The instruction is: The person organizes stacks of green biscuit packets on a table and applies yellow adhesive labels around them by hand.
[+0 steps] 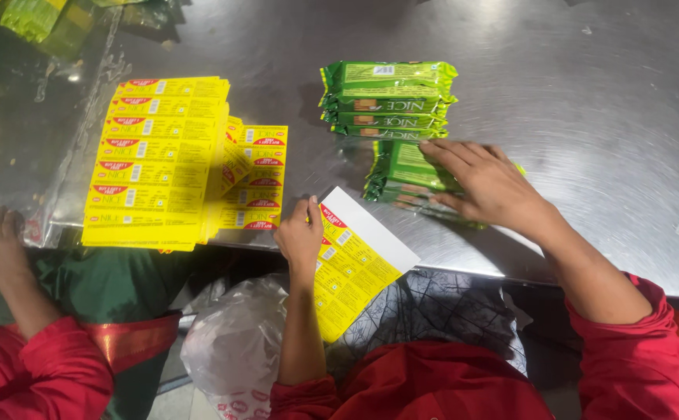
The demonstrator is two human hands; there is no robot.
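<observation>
Risk of slippage: right hand (489, 185) presses flat, ungripped, on green biscuit packs (405, 175) just below the stacked packs (388, 99), while left hand (300, 233) pinches a yellow label sheet (352, 264) overhanging the steel table (588, 117) edge.

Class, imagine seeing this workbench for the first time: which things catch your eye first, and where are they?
A bright yellow stack of flat cartons lies at the left of the steel table. Green packets are piled at the centre, with the right hand resting on more green packets beside them. The left hand holds one yellow carton at the table's near edge.
</observation>
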